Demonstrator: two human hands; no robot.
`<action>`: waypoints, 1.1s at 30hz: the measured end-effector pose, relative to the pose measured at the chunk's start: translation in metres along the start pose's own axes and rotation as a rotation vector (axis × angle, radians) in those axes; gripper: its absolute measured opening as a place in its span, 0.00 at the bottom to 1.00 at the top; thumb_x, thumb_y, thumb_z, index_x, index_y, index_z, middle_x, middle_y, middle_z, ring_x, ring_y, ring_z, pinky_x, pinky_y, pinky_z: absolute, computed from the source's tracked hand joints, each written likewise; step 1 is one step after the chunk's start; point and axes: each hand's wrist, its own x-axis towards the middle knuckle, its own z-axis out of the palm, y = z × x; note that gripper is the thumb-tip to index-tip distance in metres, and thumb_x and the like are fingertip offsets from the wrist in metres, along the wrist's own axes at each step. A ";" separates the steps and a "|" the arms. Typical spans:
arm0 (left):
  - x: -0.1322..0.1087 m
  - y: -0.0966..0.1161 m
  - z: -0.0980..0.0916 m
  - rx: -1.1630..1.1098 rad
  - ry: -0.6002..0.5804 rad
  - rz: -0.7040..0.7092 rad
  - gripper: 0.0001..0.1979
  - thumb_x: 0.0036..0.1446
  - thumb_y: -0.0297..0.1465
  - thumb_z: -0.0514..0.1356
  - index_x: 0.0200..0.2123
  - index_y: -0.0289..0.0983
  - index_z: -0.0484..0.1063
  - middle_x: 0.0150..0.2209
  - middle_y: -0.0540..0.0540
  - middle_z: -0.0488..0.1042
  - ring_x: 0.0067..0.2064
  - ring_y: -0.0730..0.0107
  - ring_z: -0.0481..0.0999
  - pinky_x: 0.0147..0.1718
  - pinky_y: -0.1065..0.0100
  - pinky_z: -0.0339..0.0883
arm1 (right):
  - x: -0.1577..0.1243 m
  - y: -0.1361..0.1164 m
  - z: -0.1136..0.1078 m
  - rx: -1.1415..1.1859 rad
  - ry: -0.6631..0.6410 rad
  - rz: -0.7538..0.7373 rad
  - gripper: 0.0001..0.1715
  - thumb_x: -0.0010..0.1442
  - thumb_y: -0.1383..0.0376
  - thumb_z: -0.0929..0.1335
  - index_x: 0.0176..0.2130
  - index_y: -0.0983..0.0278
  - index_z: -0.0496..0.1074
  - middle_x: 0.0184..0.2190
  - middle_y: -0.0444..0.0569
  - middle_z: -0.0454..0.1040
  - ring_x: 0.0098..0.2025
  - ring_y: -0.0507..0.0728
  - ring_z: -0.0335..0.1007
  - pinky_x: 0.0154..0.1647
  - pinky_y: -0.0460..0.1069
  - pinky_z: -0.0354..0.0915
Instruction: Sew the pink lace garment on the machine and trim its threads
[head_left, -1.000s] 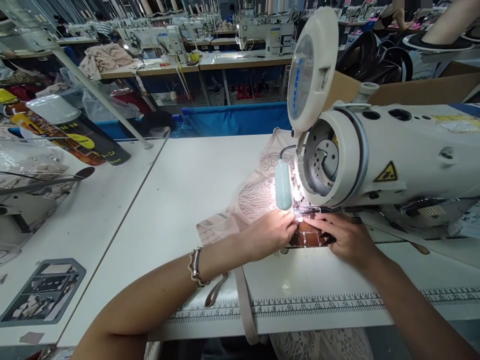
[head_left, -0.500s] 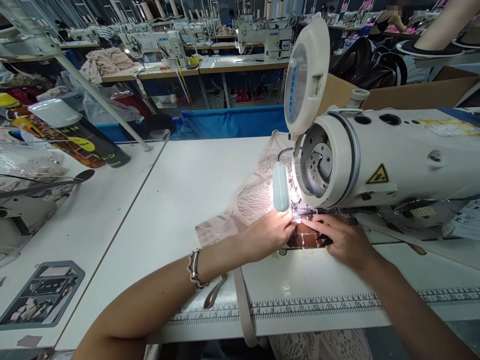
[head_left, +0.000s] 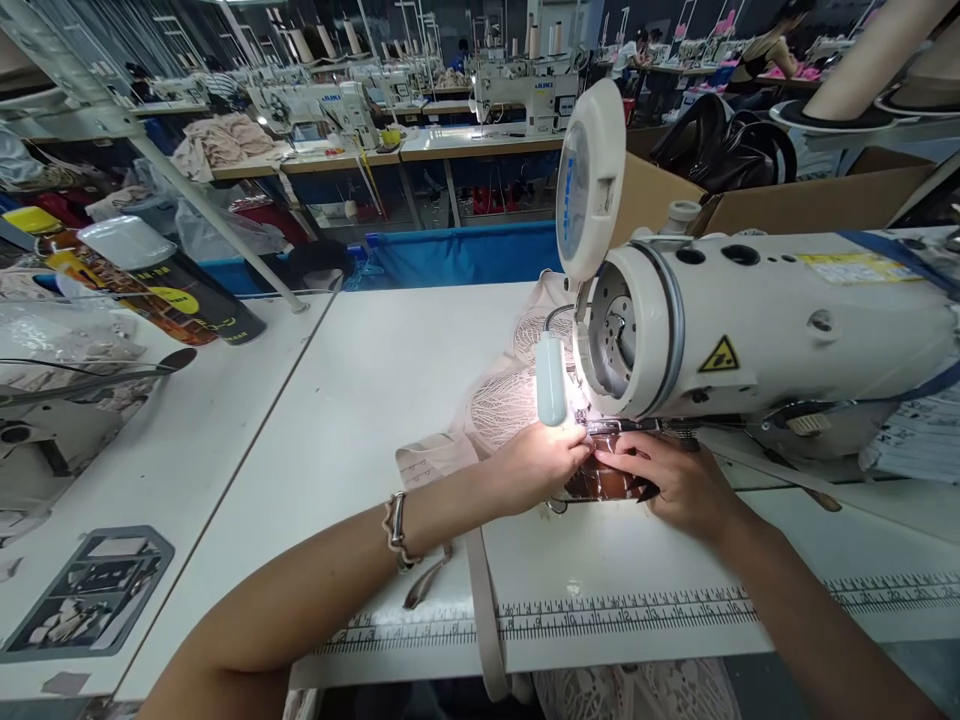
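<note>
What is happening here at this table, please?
A person sits at a white sewing machine and works with both bare hands under its head. The left hand rests on pale pink lace fabric, and the right hand presses on a dark brown patterned piece next to the needle area, which is too bright to see clearly. A small lamp lights the spot. A printed ruler strip runs along the near edge of the table.
</note>
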 end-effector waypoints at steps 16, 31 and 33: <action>0.014 0.009 0.004 0.242 -0.008 0.031 0.09 0.65 0.19 0.52 0.39 0.30 0.71 0.34 0.42 0.73 0.34 0.65 0.75 0.33 0.66 0.72 | -0.001 0.004 0.017 -0.007 -0.006 0.110 0.33 0.49 0.78 0.63 0.50 0.56 0.78 0.39 0.45 0.80 0.37 0.55 0.75 0.32 0.46 0.69; 0.011 0.001 0.020 0.189 0.244 -0.076 0.16 0.69 0.24 0.48 0.28 0.36 0.66 0.26 0.48 0.69 0.28 0.72 0.70 0.26 0.71 0.66 | 0.002 0.002 0.012 -0.010 -0.077 0.065 0.32 0.49 0.79 0.63 0.48 0.57 0.79 0.37 0.47 0.77 0.33 0.53 0.70 0.29 0.46 0.63; 0.011 0.001 0.019 0.180 0.239 -0.049 0.16 0.69 0.23 0.48 0.28 0.35 0.66 0.26 0.48 0.69 0.28 0.71 0.70 0.27 0.70 0.67 | 0.002 0.000 0.010 -0.016 -0.075 0.060 0.30 0.50 0.79 0.63 0.45 0.58 0.79 0.36 0.47 0.77 0.33 0.53 0.70 0.28 0.46 0.62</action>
